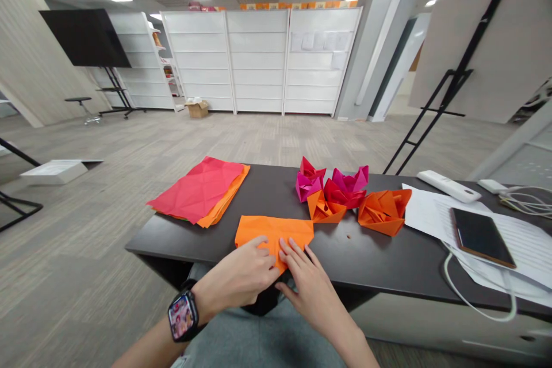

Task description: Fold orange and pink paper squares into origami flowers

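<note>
A folded sheet of orange paper (276, 230) lies at the front edge of the dark table, its near side narrowing towards a point. My left hand (241, 273), with a watch (183, 315) on the wrist, rests on the paper's left part; its fingers are curled in at the near edge. On the right part of the same sheet my right hand (308, 279) lies with its fingers stretched out flat, pressing the paper down. Beyond it stand several folded paper pieces, among them an orange one (383, 211), another orange one (326, 208) and a magenta one (351, 179).
A stack of red and orange paper sheets (200, 190) lies at the table's left end. To the right are printed pages (425, 215), a phone (482, 237), a white cable (474, 306) and a long white device (448, 185). The dark table (267, 184) ends close to my lap.
</note>
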Motion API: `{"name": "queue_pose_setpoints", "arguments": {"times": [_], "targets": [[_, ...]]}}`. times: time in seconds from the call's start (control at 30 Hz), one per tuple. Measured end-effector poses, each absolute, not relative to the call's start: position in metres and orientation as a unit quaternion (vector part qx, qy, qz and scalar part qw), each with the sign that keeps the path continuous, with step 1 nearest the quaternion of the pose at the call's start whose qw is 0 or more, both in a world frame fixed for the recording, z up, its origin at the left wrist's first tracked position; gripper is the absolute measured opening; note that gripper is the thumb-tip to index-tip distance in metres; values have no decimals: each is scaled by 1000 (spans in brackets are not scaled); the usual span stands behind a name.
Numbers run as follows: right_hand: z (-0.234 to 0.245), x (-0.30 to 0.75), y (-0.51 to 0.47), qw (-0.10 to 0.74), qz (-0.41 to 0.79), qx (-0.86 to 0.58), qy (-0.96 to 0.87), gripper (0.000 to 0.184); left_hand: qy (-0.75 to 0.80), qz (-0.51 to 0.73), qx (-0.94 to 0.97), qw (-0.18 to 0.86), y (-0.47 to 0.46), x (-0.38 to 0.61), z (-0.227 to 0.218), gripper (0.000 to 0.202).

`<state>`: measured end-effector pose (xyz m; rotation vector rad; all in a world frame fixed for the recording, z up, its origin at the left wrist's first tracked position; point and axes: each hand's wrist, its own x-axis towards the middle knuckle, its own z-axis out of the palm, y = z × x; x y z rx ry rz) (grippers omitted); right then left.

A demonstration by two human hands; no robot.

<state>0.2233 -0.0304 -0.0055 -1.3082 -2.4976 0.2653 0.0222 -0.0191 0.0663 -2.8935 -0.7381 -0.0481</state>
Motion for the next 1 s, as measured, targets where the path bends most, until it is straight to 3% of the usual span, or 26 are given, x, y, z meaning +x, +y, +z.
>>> {"name": "queue_pose_setpoints", "arguments": {"times": [0.23, 0.43, 0.57, 0.63, 0.8, 1.0], "targets": [[-5, 223, -32, 179, 101, -449, -870, 61, -214, -110, -966, 95, -16, 27, 62, 24], [-3, 225, -33, 179, 111, -450, -868, 56, -364, -289, -883, -62, -12, -8, 29, 64], [6, 230, -27, 164, 143, -450, -866, 45, -332, -210, -887, -244, 6, -39, 34, 49], [12, 234, -22, 148, 154, -445, -870, 44, -297, -170, -896, -282, 16, -48, 39, 37], [18, 238, -15, 117, 158, -424, -884, 58, -254, -155, -904, -308, 26, -49, 39, 20], [18, 239, -16, 101, 142, -406, -897, 60, -393, -199, -859, -261, 31, -27, 30, 24]]}}
